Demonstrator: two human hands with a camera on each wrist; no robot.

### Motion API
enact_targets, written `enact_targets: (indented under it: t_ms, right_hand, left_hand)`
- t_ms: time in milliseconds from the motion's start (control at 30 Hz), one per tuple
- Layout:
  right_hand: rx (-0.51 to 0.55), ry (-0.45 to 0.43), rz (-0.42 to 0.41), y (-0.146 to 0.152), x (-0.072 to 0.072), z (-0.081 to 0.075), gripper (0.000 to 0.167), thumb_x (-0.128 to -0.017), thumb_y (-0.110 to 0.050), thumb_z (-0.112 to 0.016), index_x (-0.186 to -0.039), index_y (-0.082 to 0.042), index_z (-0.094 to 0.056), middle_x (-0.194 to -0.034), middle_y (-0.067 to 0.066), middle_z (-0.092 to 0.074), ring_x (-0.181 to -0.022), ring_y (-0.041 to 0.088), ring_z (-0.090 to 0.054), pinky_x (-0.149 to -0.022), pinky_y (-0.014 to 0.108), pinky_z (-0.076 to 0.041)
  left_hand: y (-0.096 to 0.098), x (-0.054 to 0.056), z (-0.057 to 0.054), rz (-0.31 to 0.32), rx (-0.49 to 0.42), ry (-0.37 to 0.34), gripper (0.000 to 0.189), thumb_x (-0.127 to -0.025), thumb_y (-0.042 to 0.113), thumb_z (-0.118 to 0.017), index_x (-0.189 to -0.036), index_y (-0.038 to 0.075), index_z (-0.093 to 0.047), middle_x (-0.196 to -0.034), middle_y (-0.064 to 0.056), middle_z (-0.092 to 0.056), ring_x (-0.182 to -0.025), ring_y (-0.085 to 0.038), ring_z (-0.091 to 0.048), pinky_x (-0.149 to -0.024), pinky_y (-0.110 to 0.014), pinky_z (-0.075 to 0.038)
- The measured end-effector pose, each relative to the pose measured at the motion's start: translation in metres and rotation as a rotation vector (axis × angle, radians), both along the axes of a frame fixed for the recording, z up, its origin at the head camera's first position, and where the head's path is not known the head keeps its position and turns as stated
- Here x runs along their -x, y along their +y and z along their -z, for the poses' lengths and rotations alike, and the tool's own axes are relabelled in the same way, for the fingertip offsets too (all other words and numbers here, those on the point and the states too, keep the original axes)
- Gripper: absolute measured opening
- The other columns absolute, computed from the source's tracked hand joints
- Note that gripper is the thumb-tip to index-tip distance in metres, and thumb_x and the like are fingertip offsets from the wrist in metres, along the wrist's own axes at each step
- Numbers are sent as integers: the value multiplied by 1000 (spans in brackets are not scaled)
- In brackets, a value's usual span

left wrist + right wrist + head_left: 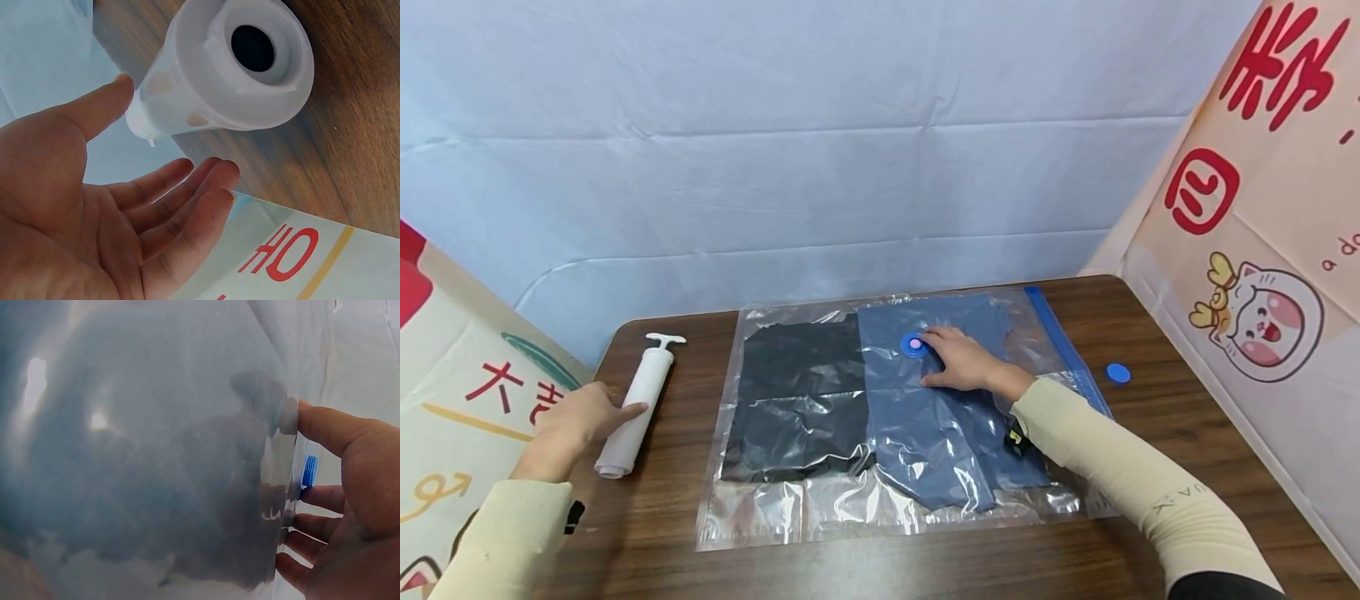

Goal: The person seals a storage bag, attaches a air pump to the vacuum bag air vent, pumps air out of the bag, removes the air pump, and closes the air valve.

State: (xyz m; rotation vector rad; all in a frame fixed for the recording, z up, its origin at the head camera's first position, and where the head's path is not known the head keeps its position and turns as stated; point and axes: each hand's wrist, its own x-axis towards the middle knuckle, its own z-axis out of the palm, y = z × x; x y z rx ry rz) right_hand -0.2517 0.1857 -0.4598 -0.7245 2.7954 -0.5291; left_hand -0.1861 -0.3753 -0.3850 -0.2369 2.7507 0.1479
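A clear plastic vacuum bag (842, 529) lies flat on the table, with folded black cloth (797, 400) and blue-grey cloth (917, 417) inside. On its upper side sits a round blue valve (915, 343) with a pinkish centre. My right hand (962, 362) rests on the bag beside this valve, fingertips at its rim and thumb lower down; the right wrist view shows the valve's ridged blue edge (310, 470) by the index finger. At the left, a white hand pump (638, 408) lies on the table. My left hand (580, 417) is beside it, fingers loosely spread, thumb overlapping the barrel.
A loose blue cap (1117, 372) lies on the wooden table (865, 571) right of the bag's blue zip edge (1067, 346). White cloth (790, 167) hangs behind the table, and printed sheets (1247, 233) stand along both sides.
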Motion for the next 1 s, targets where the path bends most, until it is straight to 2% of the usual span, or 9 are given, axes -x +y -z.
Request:
enact_targets:
  t_ms: [133, 167, 300, 467, 567, 767, 867, 1000]
  right_hand:
    - [-4, 2, -2, 0, 2, 0, 85, -92, -41, -76, -156, -1, -37, -160, 24, -32, -146, 46, -29, -112, 65, -31]
    - [-4, 0, -2, -1, 2, -1, 84, -92, -40, -76, -155, -1, -37, -160, 24, -31, -146, 46, -29, -112, 65, -31]
    - [-3, -9, -4, -1, 1, 0, 83, -93, -40, -75, -155, -1, -38, -160, 24, -31, -147, 45, -28, -113, 65, -30]
    - [25, -9, 1, -1, -1, -3, 83, -92, -39, -76, -154, 2, -38, -160, 25, -32, -147, 46, -28, -114, 63, -30]
    - [58, 3, 4, 1, -3, -5, 82, -93, -37, -75, -154, 4, -38, -158, 28, -32, -146, 47, -29, -114, 62, -31]
    - [104, 46, 28, 16, -6, -14, 79, -94, -33, -75, -153, 5, -38, -157, 29, -34, -145, 47, -30, -114, 61, -32]
    - [136, 69, 50, 29, -8, -19, 74, -95, -29, -74, -152, 4, -40, -155, 27, -37, -144, 46, -32, -113, 62, -33]
    - [184, 79, 84, 47, -12, -24, 67, -98, -25, -72, -150, 3, -43, -153, 26, -42, -142, 45, -36, -111, 63, -34]
  left_hand:
    - [1, 0, -2, -15, 7, 10, 86, -93, 68, -58, -124, -13, -60, -109, -39, -60, -85, -44, -59, -66, -57, -45]
    - [1, 0, -3, -16, 12, 14, 86, -93, 68, -58, -126, -12, -59, -113, -40, -59, -87, -45, -60, -66, -57, -45]
    - [3, 0, -6, 12, -6, 36, 85, -94, 65, -58, -131, -11, -58, -123, -40, -58, -91, -48, -61, -64, -55, -45]
    - [15, 0, -17, 41, -31, 95, 76, -95, 59, -60, -124, -11, -56, -119, -36, -60, -96, -50, -61, -62, -55, -45]
    - [30, 2, -25, 88, -44, 154, 70, -96, 56, -60, -125, -7, -55, -117, -33, -62, -98, -50, -61, -63, -56, -45]
    - [65, 2, -34, 220, -122, 240, 61, -96, 53, -63, -123, -2, -60, -109, -21, -70, -91, -37, -67, -64, -52, -49]
    - [81, 2, -36, 278, -173, 267, 55, -97, 50, -65, -122, 2, -63, -110, -17, -71, -93, -34, -68, -69, -52, -51]
    - [102, 7, -33, 349, -250, 312, 46, -99, 42, -66, -123, 3, -64, -111, -13, -72, -96, -31, -69, -75, -53, -53]
